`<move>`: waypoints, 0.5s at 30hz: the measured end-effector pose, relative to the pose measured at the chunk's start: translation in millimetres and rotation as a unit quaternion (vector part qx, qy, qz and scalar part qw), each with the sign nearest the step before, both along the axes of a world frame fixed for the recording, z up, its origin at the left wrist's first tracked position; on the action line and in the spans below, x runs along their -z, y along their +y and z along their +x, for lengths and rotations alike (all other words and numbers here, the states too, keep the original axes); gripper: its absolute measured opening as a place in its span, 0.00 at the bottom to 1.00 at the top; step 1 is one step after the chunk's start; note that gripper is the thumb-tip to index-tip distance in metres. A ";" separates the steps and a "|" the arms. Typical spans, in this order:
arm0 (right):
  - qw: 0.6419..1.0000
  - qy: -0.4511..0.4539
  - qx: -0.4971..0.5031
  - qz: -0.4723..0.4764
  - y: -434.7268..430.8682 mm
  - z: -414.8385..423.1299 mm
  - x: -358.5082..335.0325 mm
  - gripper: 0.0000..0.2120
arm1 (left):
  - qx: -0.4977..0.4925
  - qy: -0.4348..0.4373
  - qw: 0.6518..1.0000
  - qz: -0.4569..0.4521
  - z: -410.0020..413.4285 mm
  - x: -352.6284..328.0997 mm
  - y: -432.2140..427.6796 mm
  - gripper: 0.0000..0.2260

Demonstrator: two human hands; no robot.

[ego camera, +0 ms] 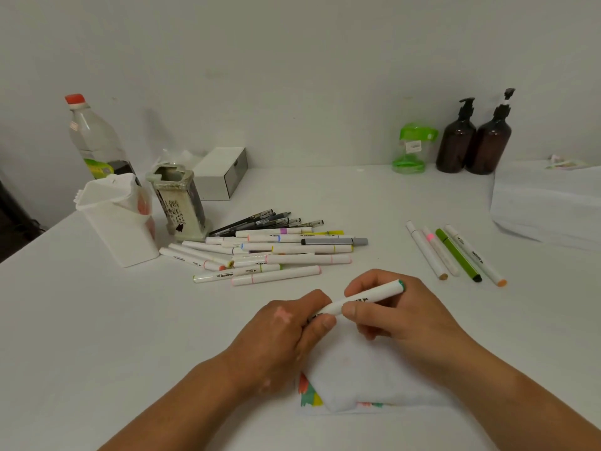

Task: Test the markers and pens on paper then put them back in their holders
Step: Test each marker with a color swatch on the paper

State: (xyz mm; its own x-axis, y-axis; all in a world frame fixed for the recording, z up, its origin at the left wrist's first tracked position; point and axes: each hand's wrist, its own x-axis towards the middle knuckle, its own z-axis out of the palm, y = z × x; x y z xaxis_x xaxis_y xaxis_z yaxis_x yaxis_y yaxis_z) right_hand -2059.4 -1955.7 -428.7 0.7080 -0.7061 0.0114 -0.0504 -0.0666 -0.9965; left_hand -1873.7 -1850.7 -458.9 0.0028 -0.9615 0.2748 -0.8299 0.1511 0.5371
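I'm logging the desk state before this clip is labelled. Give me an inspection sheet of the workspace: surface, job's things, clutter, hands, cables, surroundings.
Surface: white table.
Job's things: green-ended marker held over the paper; loose pile of markers and pens lying flat; four markers set apart at right; white holder and patterned holder upright at left.
Clutter: red-capped bottle, white box, green jar, two brown pump bottles, white stack.
Hands: left hand pinches the marker's near end; right hand grips its barrel.
Cables: nothing seen.
Surroundings: plain wall.
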 end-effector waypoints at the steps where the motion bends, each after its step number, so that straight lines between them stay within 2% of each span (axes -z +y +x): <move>1: 1.000 -0.002 -0.003 0.006 1.0 0.4 0.8 0.08 | 0.003 0.001 1.000 0.002 0.0 -0.3 -0.5 0.16; 6: 0.999 0.002 -0.042 0.026 3.9 1.6 2.8 0.10 | 0.010 0.010 1.000 0.001 -5.1 -1.8 -3.7 0.16; 10: 0.998 0.011 -0.050 -0.031 1.2 2.0 -3.5 0.06 | 0.002 -0.012 1.000 -0.020 -2.6 -4.3 -6.9 0.18; 12: 1.000 -0.016 -0.001 -0.023 -6.2 4.3 -4.5 0.04 | -0.016 -0.039 0.999 -0.011 6.2 -7.4 -10.3 0.22; 15: 0.992 -0.059 0.093 0.062 -18.1 7.7 -0.5 0.08 | -0.033 -0.109 0.993 0.031 20.5 -6.0 -16.4 0.29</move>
State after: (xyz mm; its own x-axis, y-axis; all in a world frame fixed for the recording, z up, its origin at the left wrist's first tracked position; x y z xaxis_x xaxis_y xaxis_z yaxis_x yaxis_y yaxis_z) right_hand -2051.6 -1973.7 -428.2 0.5641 -0.8257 -0.0077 0.0676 0.0555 -0.9962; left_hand -1853.2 -1867.2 -452.9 0.0124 -0.9761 0.2168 -0.9343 0.0659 0.3503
